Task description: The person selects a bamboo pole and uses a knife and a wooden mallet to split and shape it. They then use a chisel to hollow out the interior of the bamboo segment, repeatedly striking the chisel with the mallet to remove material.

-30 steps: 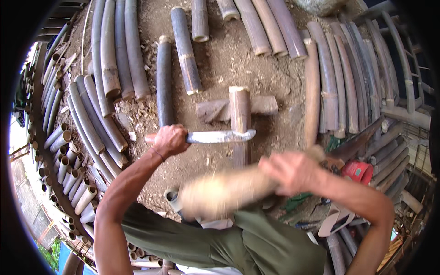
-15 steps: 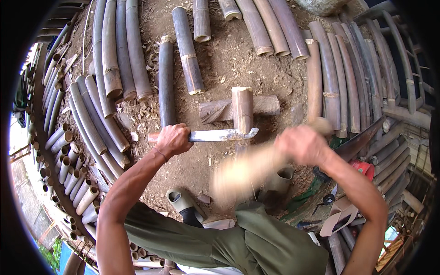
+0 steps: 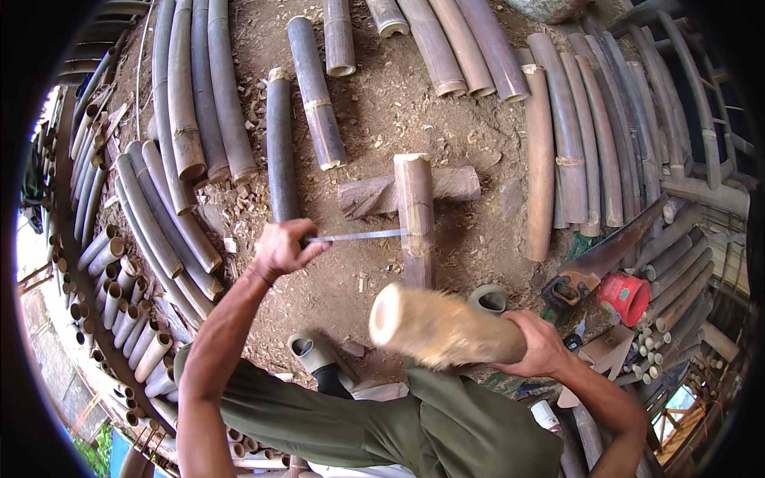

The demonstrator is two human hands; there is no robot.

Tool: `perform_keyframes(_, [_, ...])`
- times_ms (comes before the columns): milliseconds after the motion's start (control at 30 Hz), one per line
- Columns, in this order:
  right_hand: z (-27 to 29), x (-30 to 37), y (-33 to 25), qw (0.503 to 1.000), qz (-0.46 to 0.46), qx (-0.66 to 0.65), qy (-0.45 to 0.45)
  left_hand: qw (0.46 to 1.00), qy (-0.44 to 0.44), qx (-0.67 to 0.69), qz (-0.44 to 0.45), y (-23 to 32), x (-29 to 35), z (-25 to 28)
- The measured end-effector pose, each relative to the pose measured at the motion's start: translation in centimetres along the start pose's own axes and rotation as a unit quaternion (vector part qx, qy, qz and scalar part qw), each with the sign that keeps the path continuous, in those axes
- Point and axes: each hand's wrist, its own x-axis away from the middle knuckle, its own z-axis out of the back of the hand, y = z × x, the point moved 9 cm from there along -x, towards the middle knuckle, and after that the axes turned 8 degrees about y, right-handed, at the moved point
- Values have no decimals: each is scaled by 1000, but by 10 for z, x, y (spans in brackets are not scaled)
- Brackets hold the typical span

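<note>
My left hand (image 3: pixel 285 247) is closed round the handle of a machete, mostly hidden in the grip. Its blade (image 3: pixel 358 237) now shows nearly edge-on, and the tip end meets the left side of a bamboo section (image 3: pixel 414 191). That section rests tilted across a short log (image 3: pixel 458 185) on the ground, its cut upper end facing away from me. In my right hand (image 3: pixel 542 342) is a thick wooden mallet (image 3: pixel 450 327), pale at its round end and frayed along its side. The mallet is held over my knee, nearer to me than the blade.
Bamboo poles (image 3: pixel 231 103) lie in rows at left, far side and right. A handsaw (image 3: pixel 598 263) and a red container (image 3: pixel 624 298) are at the right. My boots (image 3: pixel 319 350) stand on the dirt ground (image 3: pixel 470 127), which is strewn with chips.
The mallet has swung from a blur to a clearer pose, and my right hand has come lower. The machete blade has turned from flat to edge-on against the bamboo section.
</note>
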Motion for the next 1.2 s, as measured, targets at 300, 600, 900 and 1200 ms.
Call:
perform_keyframes(300, [61,-2,38,928,-213,-259,162,976,-131,-167,54,2,-75,34])
perform_keyframes(600, [79,-37,15,906,-202,-334,166,973,-130,-184,55,3,-69,34])
perform_keyframes(900, [32,-104,-13,964,33,-58,257,976,-108,-169,86,0,-60,26])
perform_keyframes(1200, [54,-131,-21,922,52,-135,358,960,-184,-156,142,-10,-58,18])
